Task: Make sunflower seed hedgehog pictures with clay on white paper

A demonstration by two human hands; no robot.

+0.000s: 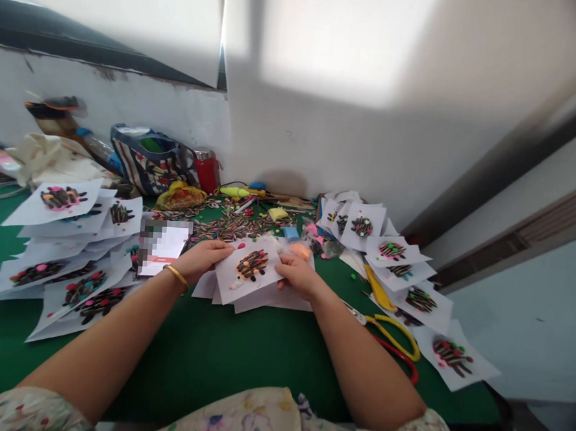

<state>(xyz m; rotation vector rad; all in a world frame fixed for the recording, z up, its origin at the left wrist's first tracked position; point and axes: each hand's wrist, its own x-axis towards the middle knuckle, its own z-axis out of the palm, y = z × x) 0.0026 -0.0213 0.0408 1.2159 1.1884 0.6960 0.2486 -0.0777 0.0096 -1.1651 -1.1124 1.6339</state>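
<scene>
Between my two hands is a white paper card (225,278) bearing a hedgehog-like figure (252,265) made of dark striped seeds and coloured clay. My left hand (206,257) pinches its left edge, and a gold bangle (175,277) circles that wrist. At the right edge, my right hand (298,278) grips the card with thumb and fingers. More white sheets (253,301) lie under it on the green tabletop (240,362). Just beyond my right hand is a lump of orange clay (301,251). A phone-like screen (171,247), partly blurred out, stands beside my left hand.
Finished-looking seed cards (78,245) pile up at left; more cards (397,268) spread at right. Scissors (392,336) with yellow and red handles lie by my right forearm. Loose seeds (224,221), a striped bag (148,158) and a red flask (207,170) are towards the wall.
</scene>
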